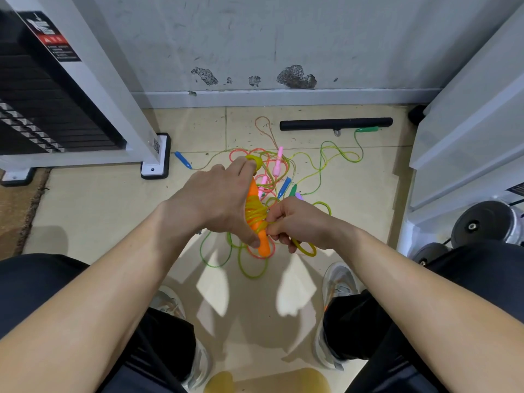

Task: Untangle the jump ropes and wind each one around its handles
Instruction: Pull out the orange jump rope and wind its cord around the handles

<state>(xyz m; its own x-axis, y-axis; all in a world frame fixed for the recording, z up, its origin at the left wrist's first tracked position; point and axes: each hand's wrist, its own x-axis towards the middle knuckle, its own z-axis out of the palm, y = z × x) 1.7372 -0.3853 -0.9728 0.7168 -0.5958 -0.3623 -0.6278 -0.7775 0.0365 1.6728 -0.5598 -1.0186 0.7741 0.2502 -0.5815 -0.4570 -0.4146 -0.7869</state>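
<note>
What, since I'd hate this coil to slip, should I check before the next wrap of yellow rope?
1. Grip of left hand on the orange handles: ok.
2. Coils of yellow rope bunched round the handles' middle: ok.
3. Pinch of right hand on the rope beside the coil: ok.
4. The slack loop under the right hand free of the other ropes: cannot tell.
5. Other ropes sorted: not ok; the pink handle and the rest lie tangled on the floor.
</note>
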